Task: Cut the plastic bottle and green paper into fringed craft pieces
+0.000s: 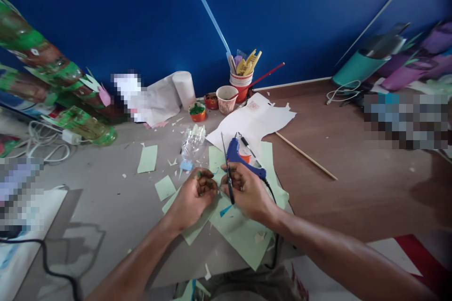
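Seven containers are noted on your worktop. The stack of paper cups (241, 80) by the blue wall holds yellow plastic cutlery (249, 65) and a tall translucent stick (208, 9). In front of it stands a stained white cup (227, 103), its contents unclear from this angle. Beside that, a small orange cup (197, 114) contains a green substance, and a second small cup (211, 102) contains something dark reddish. A clear plastic bottle (192, 143) with a blue cap lies near your hands. At the far left is a green-tinted bottle (88, 124); at the far right a teal container (358, 69) holds dark objects too blurred to identify.

Your right hand (249, 193) has its fingers closed around a slim dark-handled tool (230, 190), tip pointing away from you, above the pale green paper (243, 237). Your left hand (197, 195) is just beside it, fingers curled; whether they pinch anything cannot be told. A blue scrap (225, 211) lies on the paper below your hands. A blue glue gun (233, 151) rests just beyond your right hand.
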Demonstrator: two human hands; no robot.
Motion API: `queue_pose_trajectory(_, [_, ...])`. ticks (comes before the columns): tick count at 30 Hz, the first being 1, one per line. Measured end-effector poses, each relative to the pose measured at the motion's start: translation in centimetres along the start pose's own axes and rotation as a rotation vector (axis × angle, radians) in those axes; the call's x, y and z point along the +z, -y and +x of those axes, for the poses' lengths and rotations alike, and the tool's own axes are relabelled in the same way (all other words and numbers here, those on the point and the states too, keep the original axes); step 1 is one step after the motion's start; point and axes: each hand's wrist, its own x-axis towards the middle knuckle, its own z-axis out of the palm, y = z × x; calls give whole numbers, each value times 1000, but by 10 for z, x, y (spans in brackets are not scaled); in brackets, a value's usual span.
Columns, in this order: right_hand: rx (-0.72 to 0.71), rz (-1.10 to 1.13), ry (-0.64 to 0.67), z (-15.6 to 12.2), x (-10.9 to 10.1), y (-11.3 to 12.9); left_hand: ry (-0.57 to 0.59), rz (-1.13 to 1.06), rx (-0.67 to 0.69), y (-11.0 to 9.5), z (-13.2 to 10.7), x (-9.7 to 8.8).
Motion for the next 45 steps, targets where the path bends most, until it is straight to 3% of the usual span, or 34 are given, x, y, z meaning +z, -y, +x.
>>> queue_pose_trajectory(6, [-66,-116,29,0,0,-16,1,41,29,4,1,0])
queue_pose_trajectory(13, [-93,-304,58,-3,-3,-10,4,21,53,7,0,1])
queue_pose_trajectory(25, [-28,38,-55,-2,-1,5,32,-193,9,4,2,0])
queue_pose_trajectory(31, [-82,22,-89,-3,4,3,-26,-297,12,11,1,8])
queue_pose_trajectory(45, [-118,-113,-100,-4,9,-8,-59,-296,22,8,2,11])
